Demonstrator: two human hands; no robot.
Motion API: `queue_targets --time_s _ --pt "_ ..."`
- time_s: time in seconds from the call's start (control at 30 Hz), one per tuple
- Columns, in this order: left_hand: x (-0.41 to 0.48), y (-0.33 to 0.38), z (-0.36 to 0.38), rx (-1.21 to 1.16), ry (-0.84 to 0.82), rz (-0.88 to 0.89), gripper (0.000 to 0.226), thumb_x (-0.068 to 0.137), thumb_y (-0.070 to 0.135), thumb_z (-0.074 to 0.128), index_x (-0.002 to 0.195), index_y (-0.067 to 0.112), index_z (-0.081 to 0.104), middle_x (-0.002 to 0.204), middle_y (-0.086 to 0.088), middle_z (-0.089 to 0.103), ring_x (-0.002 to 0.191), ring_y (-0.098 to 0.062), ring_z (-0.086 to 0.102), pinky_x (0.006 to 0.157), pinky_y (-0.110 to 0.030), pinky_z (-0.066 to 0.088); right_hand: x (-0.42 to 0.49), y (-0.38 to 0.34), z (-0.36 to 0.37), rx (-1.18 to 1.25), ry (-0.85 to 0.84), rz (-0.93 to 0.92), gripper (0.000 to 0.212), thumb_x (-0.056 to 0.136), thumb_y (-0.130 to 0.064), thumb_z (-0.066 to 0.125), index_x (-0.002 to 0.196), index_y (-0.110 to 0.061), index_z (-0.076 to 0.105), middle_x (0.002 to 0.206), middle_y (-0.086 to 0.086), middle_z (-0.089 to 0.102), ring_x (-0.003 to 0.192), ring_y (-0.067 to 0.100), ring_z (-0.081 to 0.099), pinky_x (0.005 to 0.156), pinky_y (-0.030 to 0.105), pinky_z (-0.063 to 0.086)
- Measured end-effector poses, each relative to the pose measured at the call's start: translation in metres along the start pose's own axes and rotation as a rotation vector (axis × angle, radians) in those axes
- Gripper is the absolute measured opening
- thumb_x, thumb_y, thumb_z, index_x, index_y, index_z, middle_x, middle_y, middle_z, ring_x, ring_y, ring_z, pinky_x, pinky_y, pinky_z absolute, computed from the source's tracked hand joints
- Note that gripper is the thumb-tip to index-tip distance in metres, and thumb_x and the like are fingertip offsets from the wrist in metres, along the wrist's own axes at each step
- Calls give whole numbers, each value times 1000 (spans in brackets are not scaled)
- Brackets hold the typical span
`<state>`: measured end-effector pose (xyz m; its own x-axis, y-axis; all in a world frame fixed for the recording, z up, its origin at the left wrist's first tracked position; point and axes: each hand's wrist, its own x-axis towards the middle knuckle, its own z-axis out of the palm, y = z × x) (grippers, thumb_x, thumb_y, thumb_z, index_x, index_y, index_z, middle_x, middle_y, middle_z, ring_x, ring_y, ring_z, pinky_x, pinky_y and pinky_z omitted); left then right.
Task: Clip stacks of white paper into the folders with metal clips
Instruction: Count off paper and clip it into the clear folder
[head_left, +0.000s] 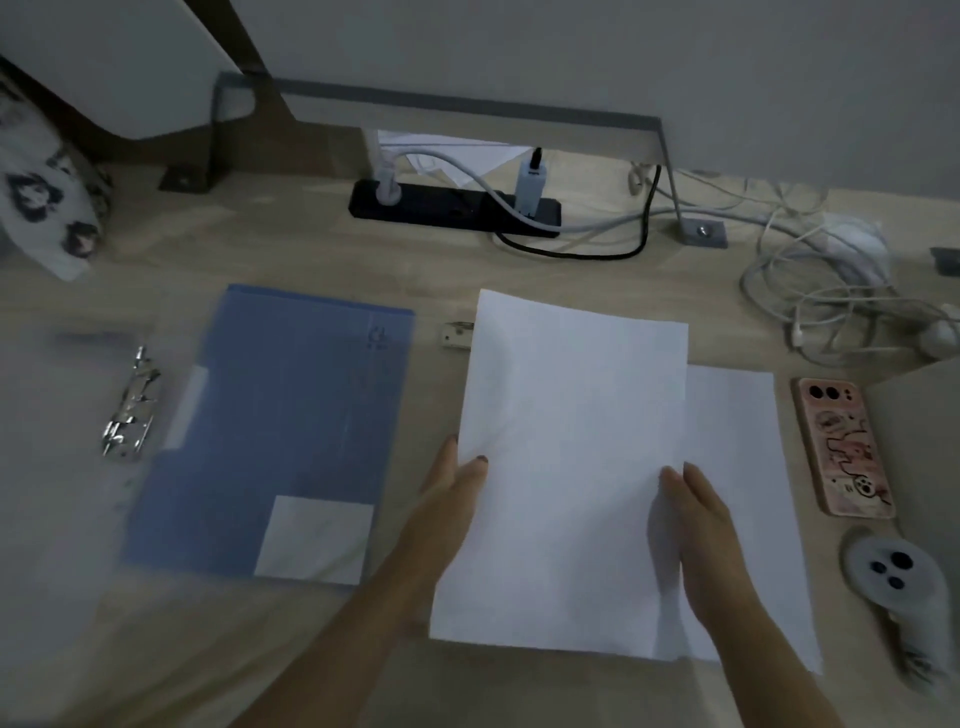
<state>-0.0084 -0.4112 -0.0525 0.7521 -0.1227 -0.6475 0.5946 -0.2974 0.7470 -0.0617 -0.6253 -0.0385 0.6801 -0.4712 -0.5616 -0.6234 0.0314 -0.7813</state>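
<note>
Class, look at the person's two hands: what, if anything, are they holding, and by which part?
Both hands hold the stack of white paper: the left hand grips its left edge, the right hand its right edge, low down. Another sheet lies beneath.

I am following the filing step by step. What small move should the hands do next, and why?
Probably carry the paper stack, held at its edges by the left hand and right hand, left toward the blue folder; the metal clip waits beside it.
</note>
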Motion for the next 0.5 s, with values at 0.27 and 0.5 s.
queue_targets --time_s 0.27,0.5 --pt "-6 -37 -58 -75 315 77 11 99 13 35 99 17 45 85 6 52 75 -9 50 65 -15 38 -9 23 81 10 -100 113 20 93 -21 49 88 -5 60 82 13 56 81 24 54 76 36 42" --pt "18 -39 -71 215 364 -20 19 98 22 33 85 11 42 64 0 42 57 -14 41 51 -28 29 2 24 96 -74 -53 124 20 93 -19 48 80 -5 54 78 12 45 72 22 44 65 31 34"
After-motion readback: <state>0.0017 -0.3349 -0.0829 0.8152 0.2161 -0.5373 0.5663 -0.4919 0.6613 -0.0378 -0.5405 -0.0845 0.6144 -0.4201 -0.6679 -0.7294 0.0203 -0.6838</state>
